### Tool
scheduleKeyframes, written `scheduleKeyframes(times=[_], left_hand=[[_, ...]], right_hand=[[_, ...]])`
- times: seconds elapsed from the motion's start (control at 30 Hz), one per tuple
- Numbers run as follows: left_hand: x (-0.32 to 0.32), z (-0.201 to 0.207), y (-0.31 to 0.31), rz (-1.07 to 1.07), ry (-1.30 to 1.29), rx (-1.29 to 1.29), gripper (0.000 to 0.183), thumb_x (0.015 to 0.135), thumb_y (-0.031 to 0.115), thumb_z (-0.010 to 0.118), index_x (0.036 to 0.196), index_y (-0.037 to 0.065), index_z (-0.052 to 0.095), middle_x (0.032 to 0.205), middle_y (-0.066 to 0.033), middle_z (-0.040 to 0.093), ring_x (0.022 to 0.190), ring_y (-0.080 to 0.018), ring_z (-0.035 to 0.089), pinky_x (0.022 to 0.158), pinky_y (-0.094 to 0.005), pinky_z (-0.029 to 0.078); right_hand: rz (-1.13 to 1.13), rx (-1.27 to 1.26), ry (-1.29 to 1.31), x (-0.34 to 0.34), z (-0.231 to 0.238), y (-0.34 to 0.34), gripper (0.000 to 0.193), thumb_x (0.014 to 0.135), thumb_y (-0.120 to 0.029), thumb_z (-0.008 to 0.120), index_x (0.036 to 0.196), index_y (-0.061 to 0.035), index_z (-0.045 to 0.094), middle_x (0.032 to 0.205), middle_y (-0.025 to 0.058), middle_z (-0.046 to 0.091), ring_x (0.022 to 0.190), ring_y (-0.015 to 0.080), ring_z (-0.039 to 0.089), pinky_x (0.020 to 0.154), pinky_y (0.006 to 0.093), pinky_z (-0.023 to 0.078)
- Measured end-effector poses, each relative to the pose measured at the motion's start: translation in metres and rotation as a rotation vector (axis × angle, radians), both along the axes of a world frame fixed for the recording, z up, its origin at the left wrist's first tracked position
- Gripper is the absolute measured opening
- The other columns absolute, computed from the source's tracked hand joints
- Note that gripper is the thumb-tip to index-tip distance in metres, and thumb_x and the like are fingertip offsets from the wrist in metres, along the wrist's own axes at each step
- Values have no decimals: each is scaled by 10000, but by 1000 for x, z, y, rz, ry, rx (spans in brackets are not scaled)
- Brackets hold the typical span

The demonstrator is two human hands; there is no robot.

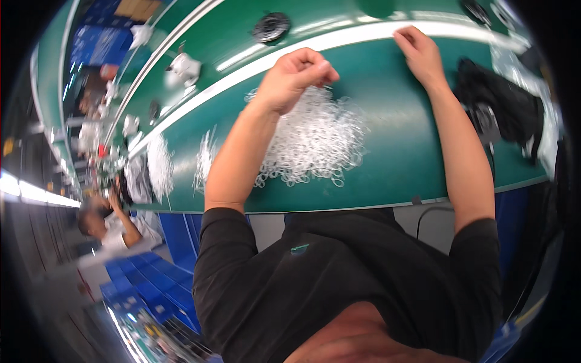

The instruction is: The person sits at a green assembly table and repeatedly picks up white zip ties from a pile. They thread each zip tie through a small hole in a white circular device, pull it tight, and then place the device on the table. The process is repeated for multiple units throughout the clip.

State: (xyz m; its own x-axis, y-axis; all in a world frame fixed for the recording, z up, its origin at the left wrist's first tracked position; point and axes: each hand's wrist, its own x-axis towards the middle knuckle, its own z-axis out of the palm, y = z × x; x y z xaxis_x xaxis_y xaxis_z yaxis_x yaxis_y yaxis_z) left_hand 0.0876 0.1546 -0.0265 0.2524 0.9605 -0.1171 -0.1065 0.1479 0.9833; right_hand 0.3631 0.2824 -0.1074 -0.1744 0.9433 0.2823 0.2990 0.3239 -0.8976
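Observation:
A heap of small white plastic loops lies on the green worktable in front of me. Over the heap's far left edge is my left hand, its fingers curled in and the thumb laid against them. What it grips, if anything, is hidden. Farther right, near the white strip along the table's back, my right hand is closed in a pinch, apart from the heap. Anything between those fingertips is too small to make out. To the left of my left forearm lies a smaller bunch of thin white strips.
Another pile of white strips is farther left. A black cloth bag lies at the right. Beyond the white strip sits a black coil. Blue bins stand at the lower left, near another person.

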Motion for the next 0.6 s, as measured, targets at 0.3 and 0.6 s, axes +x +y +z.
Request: scheduleKeyframes(times=[0.3,0.6], left_hand=[[-184,16,-41,817,33,117,240,925,167,689,1062,-25,642,955,-110,701,756,-129,637,658,-279,541],[-390,-15,-24,1432,-219,-112,568,992,292,569,1280,-164,391,1138,-288,547,878,-384,666,670,-403,631]], right_hand=[[8,-25,0,-33,24,-25,201,958,-205,638,996,-10,666,850,-18,634,777,64,546,738,220,448],[-55,-3,-14,-69,38,-43,238,960,-237,644,1023,-13,694,806,-35,616,706,44,507,648,206,419]])
